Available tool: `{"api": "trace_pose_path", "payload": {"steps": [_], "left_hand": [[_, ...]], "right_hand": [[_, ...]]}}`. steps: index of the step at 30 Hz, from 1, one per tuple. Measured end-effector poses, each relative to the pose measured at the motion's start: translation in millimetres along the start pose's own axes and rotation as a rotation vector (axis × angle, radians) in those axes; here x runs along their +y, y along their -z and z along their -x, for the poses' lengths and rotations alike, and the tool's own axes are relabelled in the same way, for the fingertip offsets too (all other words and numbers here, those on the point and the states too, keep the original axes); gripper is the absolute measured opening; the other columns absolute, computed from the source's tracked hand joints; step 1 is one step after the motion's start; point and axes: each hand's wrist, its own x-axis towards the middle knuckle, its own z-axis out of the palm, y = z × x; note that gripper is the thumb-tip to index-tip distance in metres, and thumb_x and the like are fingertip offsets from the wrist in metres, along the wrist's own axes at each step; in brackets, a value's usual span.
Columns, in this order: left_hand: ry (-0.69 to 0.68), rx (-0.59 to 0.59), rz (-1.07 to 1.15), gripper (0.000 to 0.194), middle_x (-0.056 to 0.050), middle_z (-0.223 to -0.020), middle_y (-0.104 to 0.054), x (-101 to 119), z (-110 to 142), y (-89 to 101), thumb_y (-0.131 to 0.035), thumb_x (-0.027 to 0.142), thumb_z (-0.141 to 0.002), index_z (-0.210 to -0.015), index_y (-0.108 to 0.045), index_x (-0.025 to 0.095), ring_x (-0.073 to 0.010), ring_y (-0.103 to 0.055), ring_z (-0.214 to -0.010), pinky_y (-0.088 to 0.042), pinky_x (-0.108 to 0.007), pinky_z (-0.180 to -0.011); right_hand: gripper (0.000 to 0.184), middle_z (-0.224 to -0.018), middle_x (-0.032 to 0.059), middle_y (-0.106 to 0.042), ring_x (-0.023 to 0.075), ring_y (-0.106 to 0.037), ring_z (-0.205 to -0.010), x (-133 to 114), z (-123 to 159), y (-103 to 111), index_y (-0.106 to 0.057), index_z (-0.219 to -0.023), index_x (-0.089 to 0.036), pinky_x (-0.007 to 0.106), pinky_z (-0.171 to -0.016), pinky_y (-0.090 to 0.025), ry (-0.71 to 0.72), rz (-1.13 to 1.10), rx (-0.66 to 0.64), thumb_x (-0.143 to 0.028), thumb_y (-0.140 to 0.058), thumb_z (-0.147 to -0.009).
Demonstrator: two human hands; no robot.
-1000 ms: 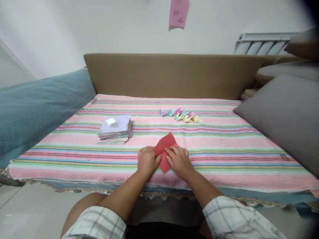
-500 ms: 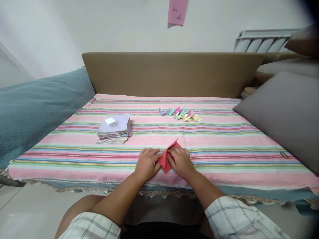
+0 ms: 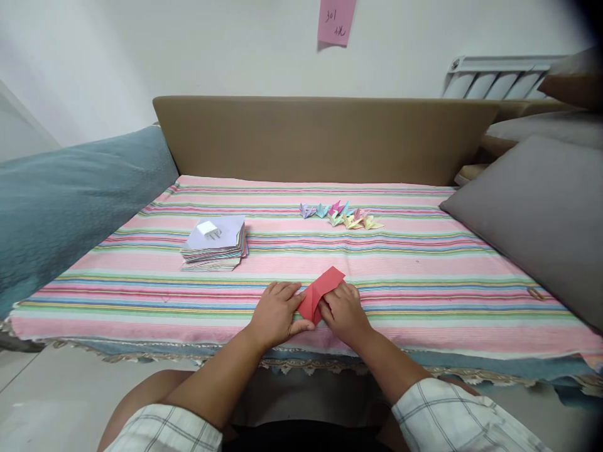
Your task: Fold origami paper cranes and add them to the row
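A partly folded sheet of red origami paper (image 3: 319, 295) lies on the striped cloth in front of me, its upper flap turned over toward the upper right. My left hand (image 3: 277, 314) is at its left edge, fingertips pressing the paper and the thumb along the lower corner. On the other side, my right hand (image 3: 346, 314) has curled fingers at the flap, with some fingertips hidden beneath the red paper. Farther back rests a cluster of small folded paper cranes (image 3: 354, 220) in several colours.
To the left stands a stack of square paper (image 3: 221, 235) with a white plug adapter (image 3: 208, 229) on top. The striped cloth (image 3: 414, 263) covers the seat. A grey cushion (image 3: 532, 207) leans at right, near a small brown loop (image 3: 535, 294). A tan board (image 3: 325, 138) rises behind.
The red paper's pointed upper part is now folded over into a flatter strip. My left thumb has moved down to the lower corner, and my right fingers have shifted under the flap.
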Motion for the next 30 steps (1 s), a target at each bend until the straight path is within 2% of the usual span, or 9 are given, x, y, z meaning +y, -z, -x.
{"api": "trace_pose_path", "payload": {"steps": [4, 9, 15, 20, 30], "left_hand": [[0.045, 0.016, 0.003, 0.054, -0.012, -0.128, -0.054, -0.9, 0.2, -2.7, -0.051, 0.061, -0.078, -0.116, -0.061, 0.023, -0.0301, -0.046, -0.116, -0.031, -0.048, -0.101], [0.064, 0.0, 0.023, 0.05, -0.011, -0.131, -0.051, -3.0, 0.9, -1.9, -0.047, 0.057, -0.082, -0.116, -0.062, 0.024, -0.0302, -0.044, -0.119, -0.031, -0.048, -0.102], [0.133, 0.036, 0.059, 0.041, -0.008, -0.131, -0.053, -0.7, -2.0, -2.2, -0.049, 0.056, -0.082, -0.089, -0.072, 0.023, -0.0294, -0.045, -0.119, -0.033, -0.048, -0.102], [0.219, 0.053, 0.051, 0.037, -0.006, -0.127, -0.056, 1.2, -7.3, -5.8, -0.047, 0.05, -0.085, -0.081, -0.073, 0.024, -0.0276, -0.048, -0.114, -0.036, -0.047, -0.098], [0.306, 0.12, 0.057, 0.023, -0.004, -0.122, -0.061, 0.6, -13.8, -10.0, -0.052, 0.033, -0.083, -0.092, -0.071, 0.025, -0.0236, -0.054, -0.108, -0.04, -0.042, -0.096]], "right_hand": [[0.021, -0.089, 0.0057, -0.058, 0.0198, -0.047, -0.086, -2.4, 0.8, -0.1, -0.061, -0.092, -0.02, 0.037, -0.086, -0.028, 0.009, 0.005, 0.001, -0.023, -0.041, -0.088], [0.025, -0.098, 0.0062, -0.059, 0.02, -0.048, -0.09, -4.8, 1.6, -0.9, -0.059, -0.106, -0.022, 0.038, -0.089, -0.026, 0.029, 0.012, 0.009, -0.025, -0.041, -0.089], [0.028, -0.104, 0.0059, -0.059, 0.0203, -0.048, -0.094, -8.1, 3.1, -2.3, -0.059, -0.111, -0.024, 0.039, -0.092, -0.024, 0.036, 0.052, 0.031, -0.028, -0.043, -0.089], [0.026, -0.103, 0.006, -0.059, 0.0204, -0.047, -0.094, -10.2, 3.3, -2.9, -0.06, -0.109, -0.025, 0.039, -0.093, -0.023, 0.046, 0.061, 0.045, -0.03, -0.044, -0.089], [0.029, -0.106, 0.0069, -0.058, 0.022, -0.046, -0.098, -8.9, 6.2, -11.1, -0.059, -0.112, -0.026, 0.043, -0.096, -0.019, 0.072, 0.055, 0.077, -0.03, -0.047, -0.087]]}}
